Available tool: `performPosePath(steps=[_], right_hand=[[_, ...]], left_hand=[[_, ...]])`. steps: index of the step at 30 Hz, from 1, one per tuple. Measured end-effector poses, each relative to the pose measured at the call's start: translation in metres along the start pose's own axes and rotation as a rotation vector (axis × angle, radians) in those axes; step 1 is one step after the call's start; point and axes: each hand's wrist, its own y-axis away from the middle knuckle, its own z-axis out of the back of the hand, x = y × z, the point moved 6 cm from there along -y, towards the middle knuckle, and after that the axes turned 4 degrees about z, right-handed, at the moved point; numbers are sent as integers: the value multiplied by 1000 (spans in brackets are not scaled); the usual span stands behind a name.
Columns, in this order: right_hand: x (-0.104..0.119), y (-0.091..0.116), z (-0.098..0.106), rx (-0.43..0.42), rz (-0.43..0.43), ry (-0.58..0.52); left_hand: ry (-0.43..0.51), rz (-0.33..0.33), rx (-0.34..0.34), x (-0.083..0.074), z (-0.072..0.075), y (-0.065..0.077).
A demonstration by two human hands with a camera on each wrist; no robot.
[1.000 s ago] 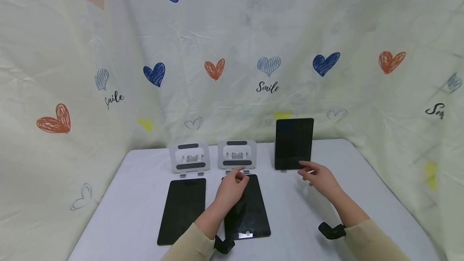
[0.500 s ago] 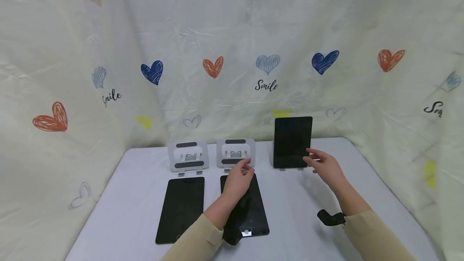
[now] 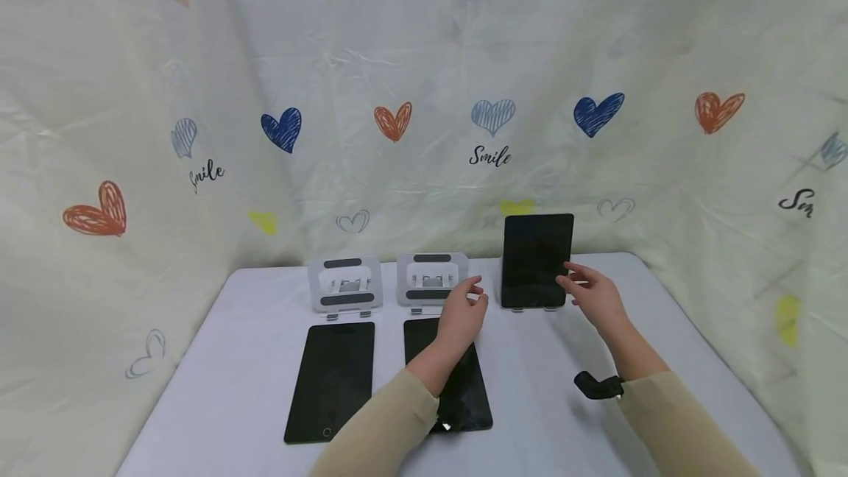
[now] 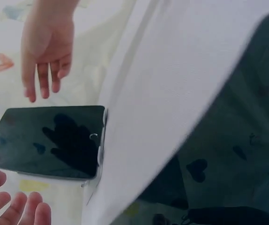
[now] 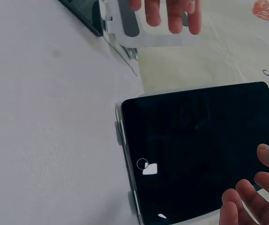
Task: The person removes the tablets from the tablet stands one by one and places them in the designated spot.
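Observation:
On the right, a black tablet (image 3: 535, 260) leans upright in its stand, its lower edge resting on small lip tabs. My right hand (image 3: 595, 302) is at this tablet's right edge with loosely bent fingers (image 5: 254, 204); I cannot tell whether they touch it. My left hand (image 3: 461, 315) hovers between the middle stand (image 3: 405, 278) and the upright tablet, fingers relaxed and holding nothing. Beneath my left forearm lies a second tablet (image 3: 475, 397), partly hidden. A third tablet (image 3: 331, 381) lies flat to the left, before the left stand (image 3: 318, 287).
Both bare stands are light grey with dark pads and stand tilted along the back of the white table (image 3: 232, 359). Behind them hangs a pale curtain (image 3: 424, 190) printed with hearts. A black wrist camera (image 3: 598, 386) sticks out from my right wrist.
My left hand has moved right and a little away from me, off the middle tablet toward the upright one. My right hand has risen along the upright tablet's right edge.

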Motion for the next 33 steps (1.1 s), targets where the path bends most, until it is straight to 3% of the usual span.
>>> performPosePath(steps=[8,17,23,29,33], right_hand=[[-3,-4,1,-33,-67,-92],[-6,-16,10,-102,-36,-95],[-12,-26,7,-73,-89,-71],[-9,-38,2,-29,-63,-17],[-8,-41,2,-23,-59,7]], left_hand=[[10,1,-16,-16,-15,-9],[-70,-37,-1,-40,-19,-23],[-78,-3,23,-39,-27,-35],[-131,7,14,-41,-27,-44],[-161,-6,59,-45,-31,-45]])
